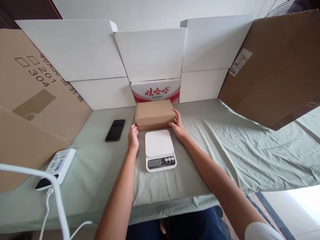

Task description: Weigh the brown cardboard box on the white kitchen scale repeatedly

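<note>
A closed brown cardboard box (155, 115) is held at its two ends between my hands, just behind the kitchen scale. My left hand (133, 135) presses its fingers against the lower left end. On the other side my right hand (177, 125) grips the right end, thumb on the front face and fingers around the corner. In front of the box lies a white digital kitchen scale (159, 143) with a bare platform, its dark display and buttons facing me. Whether the box rests on the cloth or is slightly lifted, I cannot tell.
Left of the box lies a black phone (115, 130) on the green tablecloth (95, 166). Farther left is a white power strip (56, 168) with a white cable. White boxes (152, 53) form a back wall, with large cardboard boxes (275, 63) at both sides.
</note>
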Demonstrator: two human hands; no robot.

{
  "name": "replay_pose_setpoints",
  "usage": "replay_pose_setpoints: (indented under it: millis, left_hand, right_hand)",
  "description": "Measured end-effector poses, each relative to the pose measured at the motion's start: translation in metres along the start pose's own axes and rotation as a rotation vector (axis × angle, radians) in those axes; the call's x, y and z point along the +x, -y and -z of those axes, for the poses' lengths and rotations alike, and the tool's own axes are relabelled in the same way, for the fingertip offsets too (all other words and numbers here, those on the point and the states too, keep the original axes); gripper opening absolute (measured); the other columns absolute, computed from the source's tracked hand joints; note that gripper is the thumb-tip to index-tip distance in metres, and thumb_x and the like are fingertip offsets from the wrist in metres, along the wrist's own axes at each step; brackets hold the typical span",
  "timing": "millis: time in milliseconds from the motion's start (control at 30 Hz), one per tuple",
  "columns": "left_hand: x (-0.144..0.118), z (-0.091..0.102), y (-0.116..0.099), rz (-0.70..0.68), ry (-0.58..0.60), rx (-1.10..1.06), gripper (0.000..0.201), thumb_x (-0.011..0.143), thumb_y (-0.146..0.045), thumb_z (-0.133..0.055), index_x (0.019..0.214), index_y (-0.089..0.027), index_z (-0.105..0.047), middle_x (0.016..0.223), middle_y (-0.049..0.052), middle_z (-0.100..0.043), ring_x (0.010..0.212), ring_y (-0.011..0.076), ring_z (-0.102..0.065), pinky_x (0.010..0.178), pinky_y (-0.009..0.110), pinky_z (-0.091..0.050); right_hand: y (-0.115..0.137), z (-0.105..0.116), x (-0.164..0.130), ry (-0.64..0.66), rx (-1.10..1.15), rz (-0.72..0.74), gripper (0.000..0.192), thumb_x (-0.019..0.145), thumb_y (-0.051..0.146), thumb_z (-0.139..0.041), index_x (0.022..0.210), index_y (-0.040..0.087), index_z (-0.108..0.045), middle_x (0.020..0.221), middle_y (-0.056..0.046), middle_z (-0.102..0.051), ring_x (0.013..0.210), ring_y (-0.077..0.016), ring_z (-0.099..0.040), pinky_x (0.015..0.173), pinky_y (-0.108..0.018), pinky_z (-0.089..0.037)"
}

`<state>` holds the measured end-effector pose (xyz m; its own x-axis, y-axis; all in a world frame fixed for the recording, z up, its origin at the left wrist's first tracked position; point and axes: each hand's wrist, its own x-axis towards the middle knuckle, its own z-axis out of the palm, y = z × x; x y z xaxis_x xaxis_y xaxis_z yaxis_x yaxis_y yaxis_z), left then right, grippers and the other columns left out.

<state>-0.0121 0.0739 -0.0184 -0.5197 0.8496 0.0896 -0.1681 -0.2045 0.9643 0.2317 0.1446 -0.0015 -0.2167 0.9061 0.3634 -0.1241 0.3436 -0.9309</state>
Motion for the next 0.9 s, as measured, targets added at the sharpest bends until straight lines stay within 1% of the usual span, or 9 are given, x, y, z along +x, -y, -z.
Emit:
replay_pose_setpoints:
  millis: [100,167,233,300,367,433,567,767,900]
  left_hand:
    - [-0.001,0.000,-0.001,0.002,-0.003,0.004,0.063,0.097,-0.063,-0.040,0.133,-0.017,-0.063,0.145,0.019,-0.059,0.137,0.0262,-0.055,0.118,0.044,-0.035]
    - [0.000,0.002,-0.002,-0.010,-0.001,0.002,0.064,0.096,-0.064,-0.040,0.134,-0.018,-0.063,0.147,0.019,-0.057,0.138,0.0266,-0.053,0.118,0.044,-0.035]
    - [0.001,0.005,-0.004,-0.029,-0.012,-0.009,0.065,0.095,-0.065,-0.040,0.135,-0.019,-0.062,0.150,0.019,-0.054,0.141,0.0263,-0.050,0.119,0.042,-0.034]
    - [0.003,0.009,-0.006,-0.026,-0.043,-0.025,0.067,0.096,-0.066,-0.036,0.137,-0.019,-0.061,0.154,0.019,-0.050,0.144,0.0256,-0.047,0.119,0.041,-0.034]
    - [0.004,0.011,-0.009,0.001,-0.072,-0.041,0.069,0.098,-0.065,-0.030,0.138,-0.018,-0.059,0.156,0.019,-0.047,0.144,0.0256,-0.047,0.118,0.041,-0.034]
    - [0.005,0.013,-0.012,0.019,-0.083,-0.052,0.069,0.099,-0.064,-0.026,0.139,-0.018,-0.059,0.156,0.019,-0.047,0.143,0.0258,-0.048,0.118,0.042,-0.035]
    - [0.005,0.011,-0.012,0.030,-0.076,-0.056,0.069,0.099,-0.064,-0.025,0.138,-0.019,-0.060,0.156,0.018,-0.047,0.142,0.0258,-0.048,0.118,0.042,-0.035]
    - [0.006,0.012,-0.010,0.018,-0.026,-0.050,0.075,0.095,-0.072,-0.029,0.136,-0.018,-0.062,0.154,0.020,-0.049,0.142,0.0273,-0.048,0.118,0.043,-0.034]
    - [0.006,0.012,-0.009,0.024,0.021,-0.034,0.079,0.093,-0.075,-0.030,0.137,-0.016,-0.061,0.153,0.021,-0.050,0.143,0.0276,-0.047,0.119,0.043,-0.034]
  right_hand:
    - [0.000,0.000,0.000,0.006,0.016,-0.017,0.081,0.079,0.030,-0.064,0.151,0.035,-0.028,0.138,-0.007,-0.052,0.102,-0.0233,-0.062,0.098,-0.045,-0.051]
    - [0.002,0.000,0.000,-0.004,0.030,-0.026,0.084,0.079,0.031,-0.064,0.153,0.036,-0.025,0.144,-0.008,-0.047,0.112,-0.0259,-0.062,0.103,-0.048,-0.048]
    - [0.003,0.001,-0.001,-0.045,0.037,-0.034,0.089,0.078,0.033,-0.064,0.155,0.037,-0.020,0.152,-0.009,-0.041,0.126,-0.0290,-0.057,0.111,-0.052,-0.042]
    - [0.005,0.002,-0.001,-0.102,0.036,-0.052,0.092,0.079,0.035,-0.063,0.157,0.039,-0.016,0.156,-0.009,-0.036,0.139,-0.0310,-0.049,0.118,-0.054,-0.035]
    - [0.005,0.004,-0.001,-0.142,0.037,-0.071,0.093,0.079,0.036,-0.062,0.158,0.039,-0.014,0.157,-0.009,-0.035,0.144,-0.0319,-0.044,0.119,-0.056,-0.032]
    - [0.005,0.005,-0.002,-0.159,0.040,-0.079,0.092,0.080,0.036,-0.061,0.158,0.040,-0.014,0.157,-0.009,-0.037,0.145,-0.0319,-0.043,0.119,-0.057,-0.033]
    - [0.004,0.005,-0.002,-0.156,0.032,-0.080,0.091,0.080,0.036,-0.060,0.158,0.041,-0.015,0.156,-0.008,-0.040,0.142,-0.0307,-0.047,0.119,-0.057,-0.034]
    - [0.003,0.005,-0.001,-0.131,0.037,-0.070,0.087,0.080,0.035,-0.059,0.158,0.036,-0.020,0.154,-0.009,-0.042,0.135,-0.0274,-0.052,0.116,-0.051,-0.039]
    - [0.000,0.005,0.001,-0.078,0.024,-0.061,0.082,0.081,0.034,-0.057,0.157,0.033,-0.026,0.148,-0.008,-0.050,0.127,-0.0249,-0.056,0.112,-0.048,-0.043]
